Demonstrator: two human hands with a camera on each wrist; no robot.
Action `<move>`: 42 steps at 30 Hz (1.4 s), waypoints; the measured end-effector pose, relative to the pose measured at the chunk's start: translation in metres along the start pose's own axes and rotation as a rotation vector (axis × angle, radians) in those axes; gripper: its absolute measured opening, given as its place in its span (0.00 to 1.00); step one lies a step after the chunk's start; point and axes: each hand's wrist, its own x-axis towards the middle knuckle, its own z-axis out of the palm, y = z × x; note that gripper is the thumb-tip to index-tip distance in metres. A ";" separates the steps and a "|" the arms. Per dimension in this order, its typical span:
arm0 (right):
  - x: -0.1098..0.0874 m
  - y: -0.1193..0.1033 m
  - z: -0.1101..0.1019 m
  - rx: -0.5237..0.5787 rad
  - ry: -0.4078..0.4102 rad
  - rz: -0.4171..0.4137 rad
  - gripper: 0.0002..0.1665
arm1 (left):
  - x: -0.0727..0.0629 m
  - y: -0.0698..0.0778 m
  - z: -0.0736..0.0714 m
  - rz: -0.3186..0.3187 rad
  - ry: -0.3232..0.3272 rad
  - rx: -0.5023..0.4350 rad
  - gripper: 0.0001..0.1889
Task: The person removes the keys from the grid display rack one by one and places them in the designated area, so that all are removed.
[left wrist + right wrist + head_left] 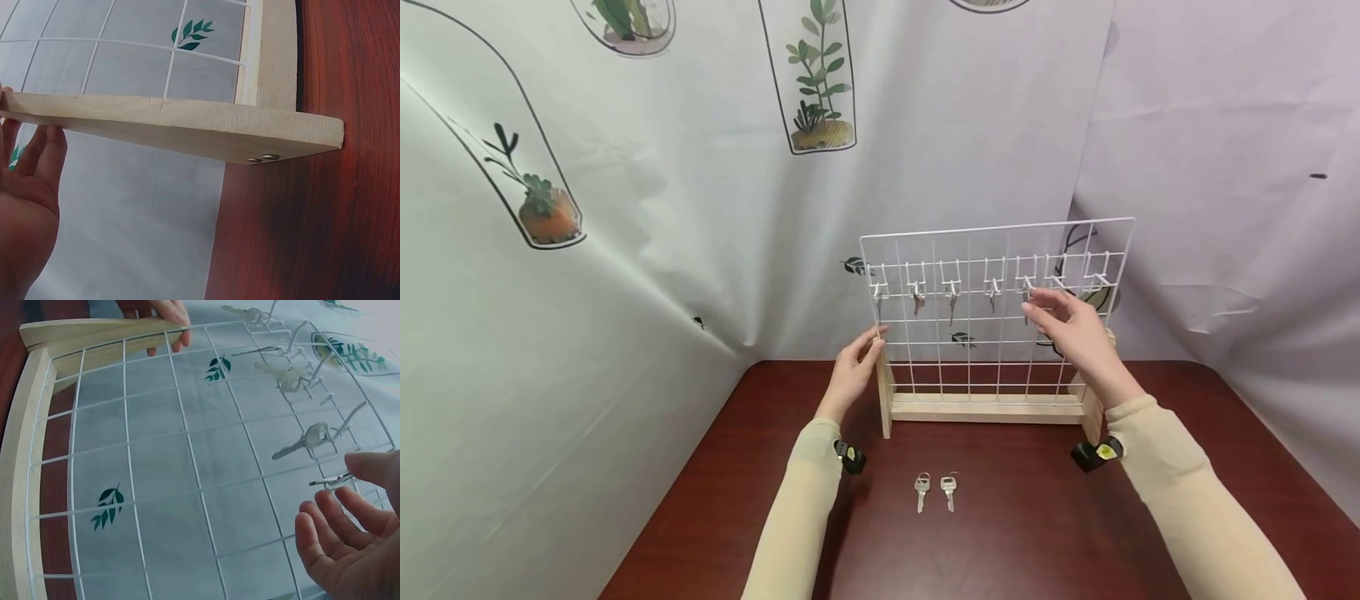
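Observation:
A white wire grid rack (985,410) on a wooden base stands on the table, with a row of hooks across its upper part. My left hand (850,371) holds the top of the rack's left wooden side piece (169,125), thumb and fingers on either side of it. At a hook right of the middle, my right hand (1075,333) pinches a key (331,481) between thumb and fingertips, the key seen edge-on in the right wrist view. Several other keys hang on the hooks to its left, one being a silver key (303,442) beside the fingers.
Two loose keys, a left one (922,492) and a right one (950,492), lie side by side on the dark red table (1000,525) in front of the rack. A pale cloth (700,208) printed with plants hangs behind and to the sides.

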 end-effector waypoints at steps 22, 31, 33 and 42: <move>0.001 0.000 0.000 0.337 0.032 0.009 0.29 | -0.009 0.035 -0.007 0.028 -0.040 -0.007 0.19; -0.013 -0.003 0.000 0.572 0.027 -0.027 0.16 | -0.009 0.036 -0.004 0.020 -0.053 -0.016 0.19; -0.016 -0.004 0.000 0.581 0.020 -0.032 0.15 | -0.008 0.036 -0.003 0.018 -0.055 -0.016 0.19; -0.022 -0.009 0.003 0.561 0.000 -0.033 0.13 | -0.002 0.011 -0.001 -0.001 -0.030 0.012 0.19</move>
